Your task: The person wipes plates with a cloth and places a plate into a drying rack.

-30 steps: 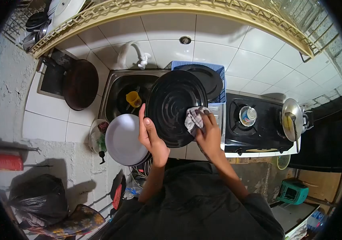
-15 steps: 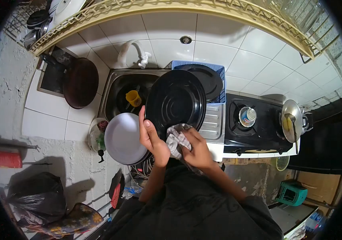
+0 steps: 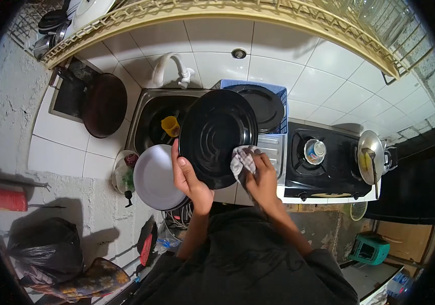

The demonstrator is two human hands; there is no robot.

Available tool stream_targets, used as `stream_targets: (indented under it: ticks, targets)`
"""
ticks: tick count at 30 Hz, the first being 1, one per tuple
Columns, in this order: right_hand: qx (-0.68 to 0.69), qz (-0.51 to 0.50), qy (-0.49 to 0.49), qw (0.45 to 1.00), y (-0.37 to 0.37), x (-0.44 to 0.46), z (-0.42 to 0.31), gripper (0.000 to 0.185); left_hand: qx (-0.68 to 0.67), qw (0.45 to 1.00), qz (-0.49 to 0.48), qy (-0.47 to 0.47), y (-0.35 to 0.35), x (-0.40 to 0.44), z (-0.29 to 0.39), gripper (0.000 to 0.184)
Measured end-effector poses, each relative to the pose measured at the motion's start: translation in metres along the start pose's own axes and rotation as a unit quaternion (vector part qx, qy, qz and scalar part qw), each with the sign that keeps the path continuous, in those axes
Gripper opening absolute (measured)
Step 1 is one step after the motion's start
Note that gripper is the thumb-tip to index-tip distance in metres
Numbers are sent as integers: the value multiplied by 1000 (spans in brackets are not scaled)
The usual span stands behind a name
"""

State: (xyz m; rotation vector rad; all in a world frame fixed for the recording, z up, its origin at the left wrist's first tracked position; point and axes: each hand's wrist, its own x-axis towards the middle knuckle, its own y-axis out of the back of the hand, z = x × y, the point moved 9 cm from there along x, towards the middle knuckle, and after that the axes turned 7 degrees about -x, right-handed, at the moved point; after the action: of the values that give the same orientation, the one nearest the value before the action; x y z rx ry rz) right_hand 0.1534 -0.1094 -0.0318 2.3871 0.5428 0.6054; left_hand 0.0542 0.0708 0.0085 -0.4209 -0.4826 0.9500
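A glossy black plate (image 3: 212, 132) is tilted up in front of me over the sink's right part. My left hand (image 3: 191, 180) grips its lower left edge, thumb on the front face and fingers behind. In my right hand (image 3: 263, 180) is a bunched checked cloth (image 3: 244, 160), pressed against the plate's lower right rim. Just left of my left hand, a pale plate (image 3: 157, 175) lies on top of a dark dish. Behind the held plate, more black plates (image 3: 258, 107) lie in a blue basket (image 3: 284, 96).
The metal sink (image 3: 143, 101) holds a yellow cup (image 3: 170, 126) beneath a white faucet (image 3: 169, 66). To the right, a gas stove (image 3: 298, 175) carries a small can (image 3: 315, 151) and a wok (image 3: 367, 168). A dark pan (image 3: 104, 105) sits left; a dish rack (image 3: 217, 12) hangs above.
My right hand has moved the cloth rightward and up along the plate's rim, from the bottom to the lower right. The plate has shifted slightly left.
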Motion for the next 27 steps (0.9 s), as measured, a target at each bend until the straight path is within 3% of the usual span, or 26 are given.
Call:
stream_targets:
  ticks: [2, 4, 5, 6, 8, 9, 10, 12, 15, 18, 20, 22, 27]
  targets:
    - [-13, -15, -37, 999, -8, -7, -1, 61, 46, 999, 19, -19, 7, 0, -3, 53]
    - [37, -76, 45, 995, -24, -17, -25, 62, 101, 994, 19, -38, 8, 3, -1, 53]
    - [75, -58, 94, 991, -24, -21, -36, 62, 134, 990, 10, -45, 8, 4, 2, 54]
    - [72, -48, 79, 993, -22, -19, -31, 61, 168, 984, 2, -52, 7, 4, 4, 56]
    - [68, -30, 51, 996, -14, -9, -18, 60, 73, 997, 7, -24, 6, 4, 1, 56]
    - [72, -48, -50, 995, -11, -1, -3, 58, 24, 1000, 10, -9, 5, 4, -2, 56]
    - [6, 13, -7, 1000, 0, 5, 1, 57, 30, 999, 7, -9, 5, 4, -2, 57]
    - [-42, 6, -41, 998, 3, 6, -5, 57, 43, 999, 2, -10, 6, 5, -4, 57]
    - [54, -74, 27, 995, -25, -13, -24, 60, 63, 997, 19, -30, 7, 7, -3, 52]
    - [50, -5, 94, 994, -16, -6, -25, 59, -18, 1000, 23, -11, 2, 7, 0, 52]
    - [43, -1, -29, 999, -3, 8, -1, 59, -8, 1000, 18, -9, 4, 7, -1, 52]
    - [-20, 25, -35, 999, 4, 15, 2, 59, 16, 1000, 18, -14, 7, 6, -2, 52]
    - [86, -46, 48, 994, -21, -7, -31, 56, 73, 997, -1, -22, 9, 12, -3, 56]
